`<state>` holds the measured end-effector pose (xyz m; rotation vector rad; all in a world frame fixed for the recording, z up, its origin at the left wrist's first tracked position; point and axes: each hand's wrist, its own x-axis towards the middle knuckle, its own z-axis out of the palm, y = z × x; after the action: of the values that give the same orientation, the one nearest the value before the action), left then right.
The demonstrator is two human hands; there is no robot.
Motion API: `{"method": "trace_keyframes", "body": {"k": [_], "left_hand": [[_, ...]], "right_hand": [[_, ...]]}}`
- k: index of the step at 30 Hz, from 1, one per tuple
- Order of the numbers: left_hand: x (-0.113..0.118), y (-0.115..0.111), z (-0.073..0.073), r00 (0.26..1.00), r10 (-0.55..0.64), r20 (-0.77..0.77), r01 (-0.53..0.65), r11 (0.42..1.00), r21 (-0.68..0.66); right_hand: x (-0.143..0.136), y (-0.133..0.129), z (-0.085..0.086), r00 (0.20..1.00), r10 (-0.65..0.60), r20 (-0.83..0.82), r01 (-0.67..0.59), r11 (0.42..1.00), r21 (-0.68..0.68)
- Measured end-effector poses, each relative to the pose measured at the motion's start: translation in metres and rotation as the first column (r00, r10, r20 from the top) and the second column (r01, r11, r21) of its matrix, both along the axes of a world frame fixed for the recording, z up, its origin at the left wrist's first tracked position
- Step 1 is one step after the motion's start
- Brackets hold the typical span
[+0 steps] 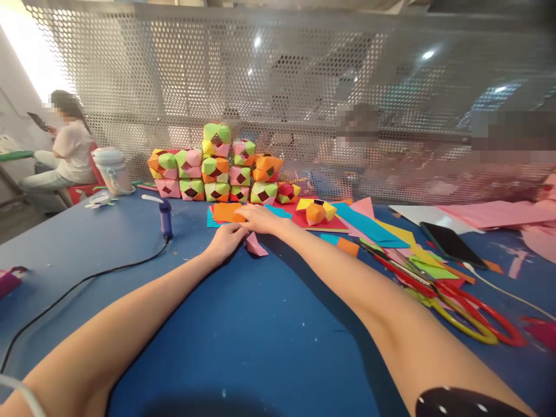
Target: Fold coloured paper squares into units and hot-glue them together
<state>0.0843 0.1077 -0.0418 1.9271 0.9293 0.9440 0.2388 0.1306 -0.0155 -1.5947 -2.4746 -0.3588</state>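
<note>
Both arms reach forward over the blue table. My right hand [259,219] lies at the edge of an orange paper stack [226,212], its fingertips touching the paper. Just in front of the stack is my left hand [226,238], fingers bent and close to the right hand; whether it holds anything is hidden. A folded pink paper piece [256,245] rests beside it on the table. Blue paper [280,212] shows behind my right hand. Folded paper balls in several colours [216,169] are piled behind the stack, and a yellow and orange one [317,212] sits on red paper.
A blue glue gun [165,219] with a black cord stands at left, near a white cup [113,171]. Red-handled scissors [469,307], paper scraps and a phone [453,245] lie at right. A perforated metal screen [278,104] runs behind the table; a person [72,150] sits at far left.
</note>
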Motion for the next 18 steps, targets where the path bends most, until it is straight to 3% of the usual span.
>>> {"method": "trace_keyframes", "body": {"k": [5,18], "left_hand": [[0.001,0.0,-0.002,0.997,0.003,-0.076,0.001,0.998,0.056],[0.004,-0.003,-0.001,0.985,0.027,-0.17,-0.005,0.991,0.131]], "right_hand": [[0.0,0.009,0.0,0.999,-0.026,-0.029,0.024,0.997,-0.071],[0.004,0.021,-0.015,0.931,-0.248,-0.266,0.254,0.967,-0.015]]}}
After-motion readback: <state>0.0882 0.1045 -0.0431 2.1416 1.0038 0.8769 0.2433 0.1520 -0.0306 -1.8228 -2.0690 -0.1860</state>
